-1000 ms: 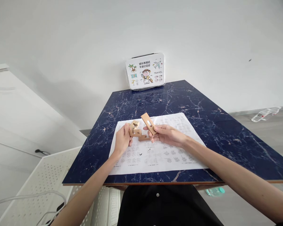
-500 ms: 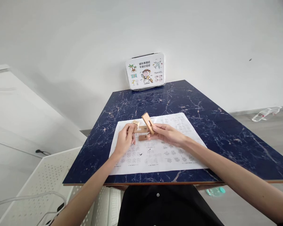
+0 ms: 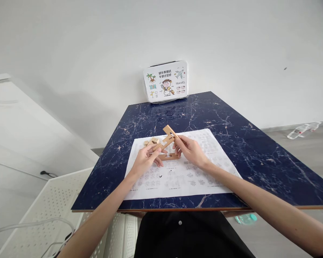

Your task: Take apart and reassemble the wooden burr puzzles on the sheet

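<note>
My left hand (image 3: 147,157) is closed on a notched wooden puzzle piece (image 3: 165,142), which slants up to the right and bears a dark mark. Pinched in my right hand (image 3: 190,150) is a second wooden puzzle piece with a slot (image 3: 167,129); the two pieces meet or overlap at their upper ends. Below them another notched wooden piece (image 3: 165,157) lies on a printed white sheet (image 3: 174,182). Behind my left fingers sit several small wooden pieces (image 3: 154,140), partly hidden.
The sheet lies on a dark blue marble-patterned table (image 3: 193,114). A white case with cartoon prints (image 3: 165,82) leans against the wall at the back. Plastic bottles (image 3: 298,131) lie on the floor at right, and a perforated white cabinet (image 3: 51,200) stands at left.
My left hand has lifted its notched piece off the sheet and tilted it up against the right hand's piece. The lower piece and the small pieces behind now show more.
</note>
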`<state>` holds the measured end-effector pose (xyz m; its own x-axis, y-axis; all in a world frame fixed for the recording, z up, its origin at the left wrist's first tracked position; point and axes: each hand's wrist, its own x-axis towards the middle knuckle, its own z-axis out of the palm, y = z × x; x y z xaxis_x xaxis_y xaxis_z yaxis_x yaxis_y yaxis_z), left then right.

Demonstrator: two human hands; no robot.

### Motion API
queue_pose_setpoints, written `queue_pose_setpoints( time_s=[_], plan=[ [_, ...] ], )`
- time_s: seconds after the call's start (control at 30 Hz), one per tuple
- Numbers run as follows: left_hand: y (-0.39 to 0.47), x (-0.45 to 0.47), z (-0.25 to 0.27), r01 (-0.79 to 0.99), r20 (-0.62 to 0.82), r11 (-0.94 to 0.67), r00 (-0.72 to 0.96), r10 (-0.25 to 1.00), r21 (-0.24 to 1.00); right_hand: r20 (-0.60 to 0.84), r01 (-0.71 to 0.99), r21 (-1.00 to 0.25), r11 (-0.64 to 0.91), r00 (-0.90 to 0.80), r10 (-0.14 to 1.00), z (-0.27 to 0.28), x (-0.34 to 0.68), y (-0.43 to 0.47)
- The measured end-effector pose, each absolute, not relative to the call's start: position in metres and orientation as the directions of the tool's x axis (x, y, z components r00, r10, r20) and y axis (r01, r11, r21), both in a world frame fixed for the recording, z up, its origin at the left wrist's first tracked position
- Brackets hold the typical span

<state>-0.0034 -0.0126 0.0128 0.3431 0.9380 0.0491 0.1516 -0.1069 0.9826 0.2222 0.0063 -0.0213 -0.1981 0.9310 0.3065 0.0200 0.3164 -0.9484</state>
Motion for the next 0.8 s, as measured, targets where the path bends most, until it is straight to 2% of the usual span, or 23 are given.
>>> queue_pose_setpoints(
  time_s=[0.23, 0.47, 0.8],
  plan=[
    [-0.0110, -0.0056, 0.0106, 0.153, 0.041, -0.097, 0.331, 0.943, 0.983, 0.419, 0.196, -0.863, 0.465, -0.236, 0.877, -0.0195, 0.2234, 0.0017],
    [-0.0105, -0.0091, 0.0122, 0.155, 0.047, -0.110, 0.364, 0.930, 0.982, 0.547, 0.376, -0.672, 0.639, -0.329, 0.769, -0.0184, 0.2259, -0.0010],
    [-0.0123, -0.0077, 0.0125, 0.154, 0.054, -0.129, 0.419, 0.906, 0.980, 0.561, 0.562, -0.404, 0.722, -0.471, 0.681, -0.0261, 0.2316, 0.0007]
  ],
)
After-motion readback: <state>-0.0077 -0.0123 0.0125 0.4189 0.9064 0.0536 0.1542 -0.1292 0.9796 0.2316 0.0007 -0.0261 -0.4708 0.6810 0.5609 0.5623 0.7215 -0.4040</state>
